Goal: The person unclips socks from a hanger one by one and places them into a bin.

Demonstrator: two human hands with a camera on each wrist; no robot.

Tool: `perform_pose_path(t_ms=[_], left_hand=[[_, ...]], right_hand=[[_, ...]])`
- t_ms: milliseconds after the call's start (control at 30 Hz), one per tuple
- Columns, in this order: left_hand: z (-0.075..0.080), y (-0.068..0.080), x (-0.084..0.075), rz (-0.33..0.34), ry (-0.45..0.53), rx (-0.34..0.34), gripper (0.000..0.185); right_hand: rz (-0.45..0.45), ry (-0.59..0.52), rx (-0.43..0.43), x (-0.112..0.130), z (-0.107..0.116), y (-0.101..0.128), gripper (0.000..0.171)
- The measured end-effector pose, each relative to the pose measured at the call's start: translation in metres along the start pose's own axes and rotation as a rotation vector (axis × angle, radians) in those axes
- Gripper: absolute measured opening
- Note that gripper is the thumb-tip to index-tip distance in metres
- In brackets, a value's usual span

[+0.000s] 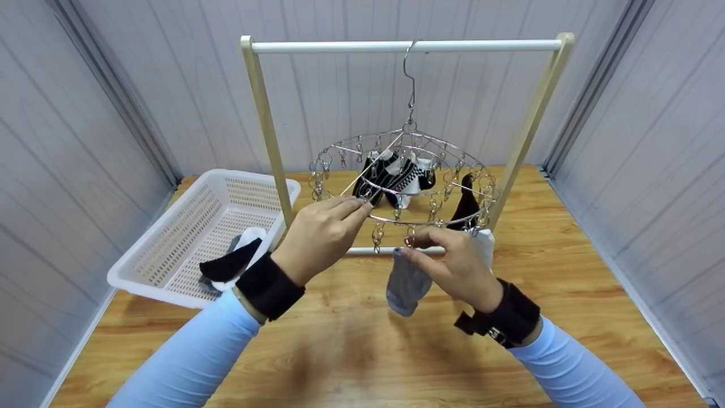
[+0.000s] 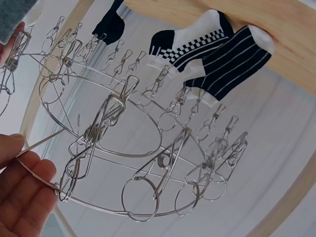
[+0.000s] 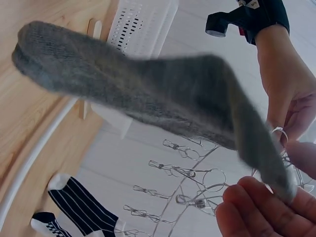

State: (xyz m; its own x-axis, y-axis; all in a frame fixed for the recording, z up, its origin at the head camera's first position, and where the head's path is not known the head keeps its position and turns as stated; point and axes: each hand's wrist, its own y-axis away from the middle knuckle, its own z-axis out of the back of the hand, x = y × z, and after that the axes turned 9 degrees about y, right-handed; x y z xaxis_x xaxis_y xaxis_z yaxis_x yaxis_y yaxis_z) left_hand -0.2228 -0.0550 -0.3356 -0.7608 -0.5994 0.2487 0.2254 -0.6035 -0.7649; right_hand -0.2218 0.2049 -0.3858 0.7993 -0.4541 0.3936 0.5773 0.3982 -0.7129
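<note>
From the head view, the left hand [image 1: 320, 235] pinches the front rim of the round clip hanger [image 1: 403, 180], steadying it, while the right hand [image 1: 456, 262] pinches the top of a grey sock [image 1: 406, 284] just under a clip on the near rim, the sock dangling above the wooden surface [image 1: 351, 345]. To do this well the ring should stay level and still, so the cuff meets the clip square. In the left wrist view the fingertips [image 2: 29, 173] grip the wire rim beside a steel clip [image 2: 94, 133], and striped and checked socks [image 2: 217, 54] hang on the far side — hold at the wire, not at a clip. In the right wrist view the grey sock [image 3: 148, 98] stretches from the pinching fingers [image 3: 256, 207], blurred; whether a clip already bites it cannot be told — feed only the cuff edge in.
</note>
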Motion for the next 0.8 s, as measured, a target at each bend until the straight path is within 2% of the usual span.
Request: perform_pose_path(t_ms=[167,333,567,667,800], left_hand=[[0.001,0.001,-0.003,0.012,0.005,-0.035,0.015],[0.002,0.003,-0.011,0.024,-0.002,-0.033,0.018],[0.001,0.015,-0.028,0.004,0.068,-0.069,0.021],[-0.004,0.023,-0.036,0.005,0.106,-0.036,0.017],[-0.020,0.036,-0.042,0.054,0.140,0.059,0.018]], right_hand=[[-0.041,-0.007,0.016,0.001,0.000,-0.001,0.012],[-0.078,-0.019,0.021,0.002,0.001,0.000,0.011],[-0.108,-0.063,0.014,0.002,0.000,0.000,0.008],[-0.109,-0.068,0.005,0.002,0.000,0.000,0.008],[-0.108,-0.084,-0.009,0.001,0.000,0.000,0.008]])
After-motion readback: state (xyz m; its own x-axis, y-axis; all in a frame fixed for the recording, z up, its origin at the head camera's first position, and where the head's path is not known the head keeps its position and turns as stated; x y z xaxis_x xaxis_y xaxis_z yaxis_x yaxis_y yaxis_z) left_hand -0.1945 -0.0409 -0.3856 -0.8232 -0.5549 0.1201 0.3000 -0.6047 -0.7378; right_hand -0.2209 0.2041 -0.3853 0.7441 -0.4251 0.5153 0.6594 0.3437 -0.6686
